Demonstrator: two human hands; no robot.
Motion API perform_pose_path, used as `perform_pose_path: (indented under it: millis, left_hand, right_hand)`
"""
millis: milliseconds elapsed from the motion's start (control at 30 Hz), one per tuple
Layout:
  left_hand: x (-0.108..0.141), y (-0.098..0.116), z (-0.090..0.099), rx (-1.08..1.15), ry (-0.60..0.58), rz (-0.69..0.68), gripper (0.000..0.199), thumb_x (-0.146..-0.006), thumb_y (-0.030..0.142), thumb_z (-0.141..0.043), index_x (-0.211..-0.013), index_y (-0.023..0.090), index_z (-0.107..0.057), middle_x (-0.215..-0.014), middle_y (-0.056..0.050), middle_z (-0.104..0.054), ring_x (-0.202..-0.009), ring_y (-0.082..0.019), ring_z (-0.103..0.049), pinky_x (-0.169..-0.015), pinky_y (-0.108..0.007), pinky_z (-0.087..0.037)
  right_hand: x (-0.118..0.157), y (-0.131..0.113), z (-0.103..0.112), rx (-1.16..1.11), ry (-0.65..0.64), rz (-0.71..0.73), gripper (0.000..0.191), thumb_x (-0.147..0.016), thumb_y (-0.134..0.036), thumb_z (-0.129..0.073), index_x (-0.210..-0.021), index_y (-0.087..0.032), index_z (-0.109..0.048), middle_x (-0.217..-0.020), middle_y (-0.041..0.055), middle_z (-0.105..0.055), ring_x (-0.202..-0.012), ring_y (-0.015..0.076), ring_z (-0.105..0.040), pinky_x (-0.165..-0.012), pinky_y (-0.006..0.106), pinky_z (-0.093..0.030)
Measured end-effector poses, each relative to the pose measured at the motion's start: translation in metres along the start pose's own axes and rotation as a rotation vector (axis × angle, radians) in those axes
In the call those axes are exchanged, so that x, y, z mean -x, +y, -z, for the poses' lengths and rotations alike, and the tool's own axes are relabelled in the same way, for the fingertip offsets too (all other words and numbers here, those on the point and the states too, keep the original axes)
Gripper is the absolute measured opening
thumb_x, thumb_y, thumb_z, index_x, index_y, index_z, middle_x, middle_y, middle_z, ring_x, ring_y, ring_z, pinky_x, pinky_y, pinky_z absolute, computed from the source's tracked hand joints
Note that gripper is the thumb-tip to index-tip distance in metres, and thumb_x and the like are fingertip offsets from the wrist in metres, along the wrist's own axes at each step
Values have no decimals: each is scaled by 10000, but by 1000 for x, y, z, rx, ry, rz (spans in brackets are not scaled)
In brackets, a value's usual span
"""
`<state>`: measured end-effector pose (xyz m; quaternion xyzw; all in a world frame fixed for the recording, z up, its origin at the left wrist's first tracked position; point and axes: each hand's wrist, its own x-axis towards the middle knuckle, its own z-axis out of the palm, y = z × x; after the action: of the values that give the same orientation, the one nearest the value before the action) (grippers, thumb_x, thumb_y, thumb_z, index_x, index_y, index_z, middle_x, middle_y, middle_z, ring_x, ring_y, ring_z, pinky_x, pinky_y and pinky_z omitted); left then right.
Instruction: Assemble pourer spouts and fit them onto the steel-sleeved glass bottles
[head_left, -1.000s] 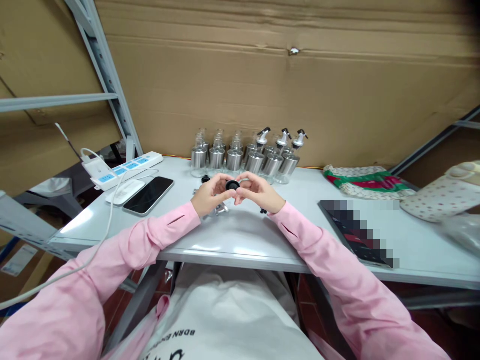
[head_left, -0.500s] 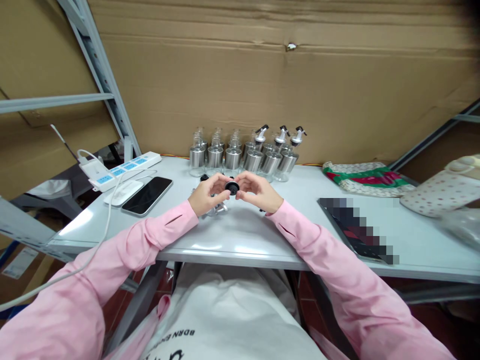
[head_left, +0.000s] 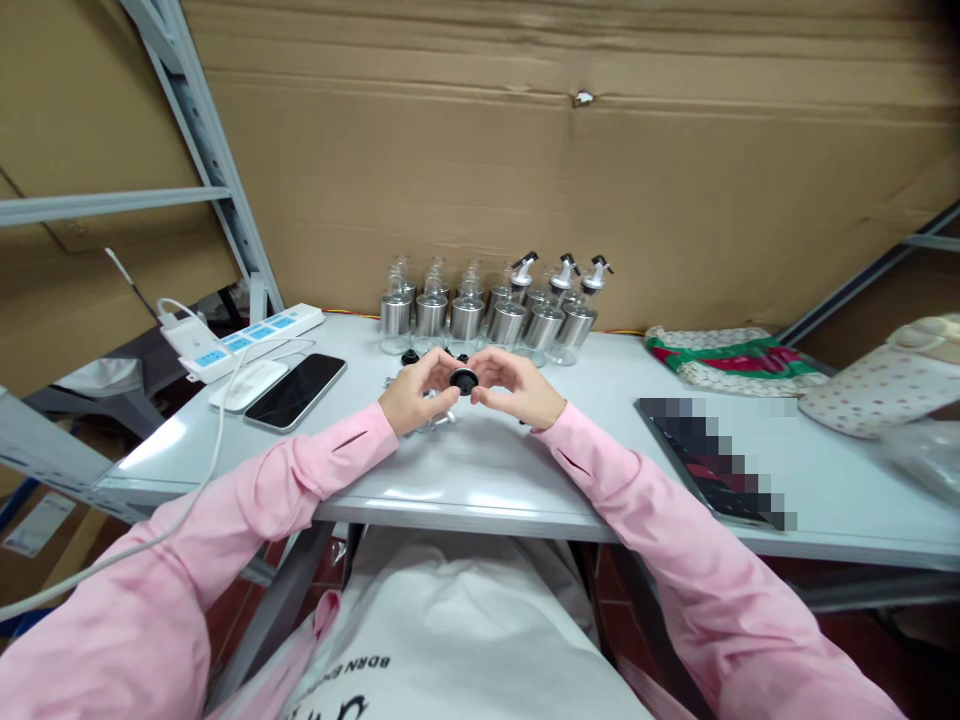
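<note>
At the bottom centre is a pale apron [head_left: 465, 620] with dark lettering, between two pink sleeves [head_left: 675, 540]; above it the front edge of a light grey table [head_left: 480, 480] crosses the frame. In the middle, the left hand [head_left: 412, 395] pinches a round black stopper [head_left: 465, 384] between thumb and fingers, holding it above the table; the right hand [head_left: 529, 390] curves in from the other side, its fingertips at the stopper's edge and its thumb slightly spread from them, though whether it grips I cannot tell.

Under the left hand lie silvery parts [head_left: 445, 416], partly hidden; a small black piece [head_left: 409, 357] sits just beyond it. Left of centre, a smartphone [head_left: 296, 392] lies beside a white charger [head_left: 249, 386]; right of centre is a dark flat object [head_left: 697, 460], partly pixelated. Farther back stand steel-sleeved glass bottles [head_left: 466, 322] in rows, pourer spouts [head_left: 561, 272] on three at the right; a white power strip [head_left: 255, 340] lies at left, a patterned cloth [head_left: 731, 360] at right; cardboard [head_left: 450, 150] fills the background.
</note>
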<state>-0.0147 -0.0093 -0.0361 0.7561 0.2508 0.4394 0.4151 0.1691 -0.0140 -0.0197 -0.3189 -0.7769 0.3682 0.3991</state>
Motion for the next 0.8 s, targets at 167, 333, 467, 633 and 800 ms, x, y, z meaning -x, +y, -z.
perform_pose_path:
  millis: [167,333,467,633,800]
  left_hand:
    - [1,4,-1,-141,11,-29,244,-677,228,-599,-873,161,-470,-773,-11,-578,-673,-108,-544,-691,-263,-465]
    - [1,4,-3,-149,39,-21,225,-671,231,-583,-844,165,-455,-743,1,-561,-638,-98,-525,-654,-244,-455]
    - [0,4,-4,-141,57,-22,218,-665,227,-577,-824,166,-441,-720,6,-549,-611,-91,-503,-615,-231,-436]
    - [0,5,-3,-160,51,-9,218,-645,220,-574,-805,170,-434,-685,22,-540,-585,-86,-491,-586,-222,-419]
    - [0,4,-3,-176,33,-8,209,-637,201,-561,-800,175,-433,-674,34,-538,-580,-84,-495,-588,-219,-416]
  right_hand:
    - [0,0,-1,52,1,-5,264,-624,-182,-605,-868,-168,-507,-702,-7,-575,-602,111,-581,-636,273,-482]
    - [-1,1,-1,68,-8,15,273,-615,-161,-583,-877,-169,-507,-709,-5,-576,-605,109,-570,-659,282,-487]
    - [-1,1,-2,84,2,46,266,-621,-173,-589,-872,-175,-500,-719,-6,-573,-600,99,-551,-652,269,-485]
    - [-1,-2,-4,107,-22,59,236,-627,-175,-568,-851,-174,-495,-714,-7,-572,-598,99,-547,-638,260,-481]
    - [-1,-1,-4,142,-13,75,210,-610,-154,-558,-804,-182,-483,-660,-30,-554,-576,96,-532,-641,260,-474]
